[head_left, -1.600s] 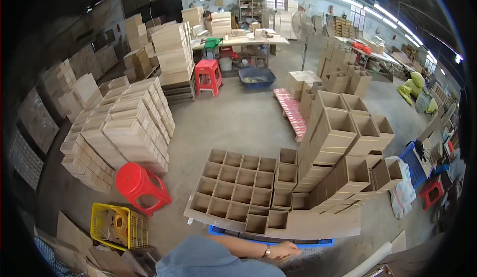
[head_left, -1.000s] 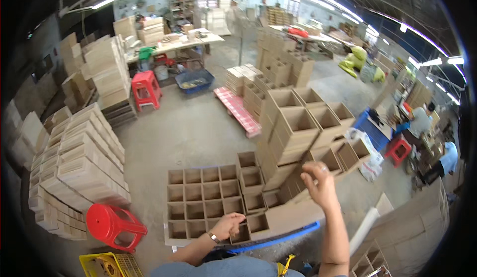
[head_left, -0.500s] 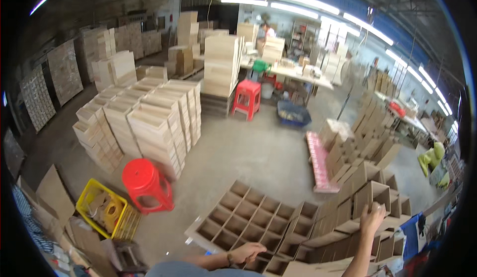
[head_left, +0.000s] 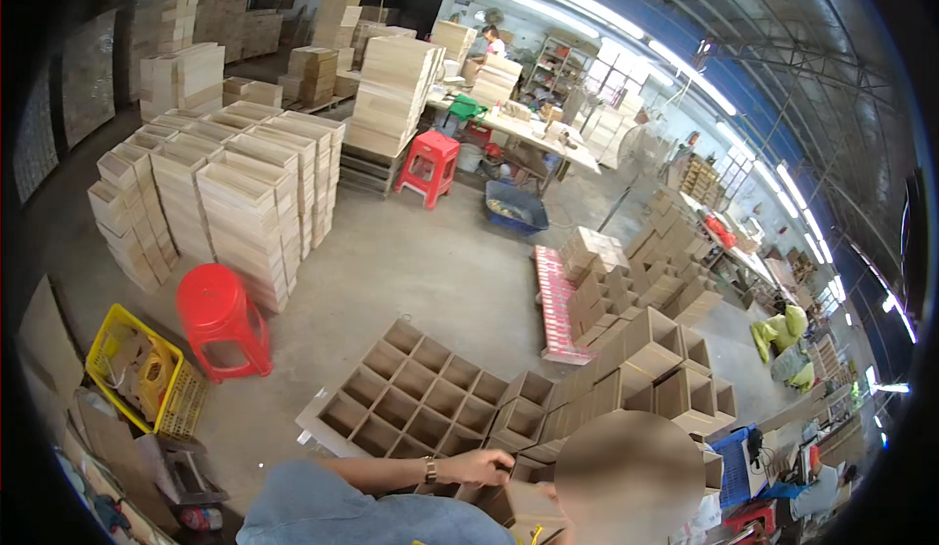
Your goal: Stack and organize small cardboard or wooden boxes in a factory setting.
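Observation:
At the lower middle, my left hand [head_left: 475,467], with a watch on the wrist, has its fingers curled at the edge of a brown open box [head_left: 535,508]. A round blurred patch covers most of my right hand's area; only what looks like fingertips [head_left: 551,490] shows beside the same box. Just beyond my left hand, rows of open brown boxes [head_left: 393,360] stand side by side in a grid. More brown boxes [head_left: 653,341] are stacked to the right, their open ends showing.
A red stool [head_left: 217,310] and a yellow crate [head_left: 127,349] stand at left, near stacked pale wooden boxes [head_left: 245,203]. Ahead are another red stool [head_left: 428,165], a dark blue tub [head_left: 515,208] and a red-and-white strip [head_left: 558,300]. A person [head_left: 492,46] is at a far table.
The view has swung right. My left hand has come to a box's edge. My right hand, earlier on a box at the right stack, is now near the left one, mostly behind the blur.

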`<move>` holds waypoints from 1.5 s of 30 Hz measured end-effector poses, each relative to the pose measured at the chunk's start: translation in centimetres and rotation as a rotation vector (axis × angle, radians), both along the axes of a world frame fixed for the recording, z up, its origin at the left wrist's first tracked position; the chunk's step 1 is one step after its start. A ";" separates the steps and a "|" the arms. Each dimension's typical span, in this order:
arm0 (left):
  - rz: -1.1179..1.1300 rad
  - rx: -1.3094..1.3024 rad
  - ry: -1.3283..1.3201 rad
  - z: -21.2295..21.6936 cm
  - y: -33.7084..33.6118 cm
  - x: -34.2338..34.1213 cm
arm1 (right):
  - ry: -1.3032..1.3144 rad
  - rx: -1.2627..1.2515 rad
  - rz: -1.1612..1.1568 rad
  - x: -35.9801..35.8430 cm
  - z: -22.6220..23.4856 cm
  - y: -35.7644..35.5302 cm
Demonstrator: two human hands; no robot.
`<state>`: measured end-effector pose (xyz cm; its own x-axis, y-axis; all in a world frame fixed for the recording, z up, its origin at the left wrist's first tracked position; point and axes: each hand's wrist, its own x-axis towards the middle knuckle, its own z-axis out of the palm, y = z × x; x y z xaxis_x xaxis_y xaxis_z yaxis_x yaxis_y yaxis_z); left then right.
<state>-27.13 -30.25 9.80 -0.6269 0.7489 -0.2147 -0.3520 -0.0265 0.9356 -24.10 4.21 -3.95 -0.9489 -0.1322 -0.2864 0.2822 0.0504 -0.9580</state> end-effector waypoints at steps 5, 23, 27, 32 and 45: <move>-0.305 -0.065 0.245 0.5 -0.3 2.9 | -0.240 0.002 -0.112 4.1 2.4 -4.3; -0.280 -0.315 0.936 -4.9 0.2 3.5 | -0.411 -0.413 -0.289 6.3 8.2 -9.5; -0.155 -0.431 1.110 -4.2 -0.5 2.3 | -0.568 -0.462 -0.230 5.8 12.5 -11.3; -0.203 -0.783 0.990 -7.3 -1.5 -1.6 | -0.591 -0.421 -0.296 4.7 12.0 -14.3; -0.065 -0.421 0.685 -8.2 0.0 -5.4 | -0.461 -0.482 -0.749 9.2 12.8 -11.1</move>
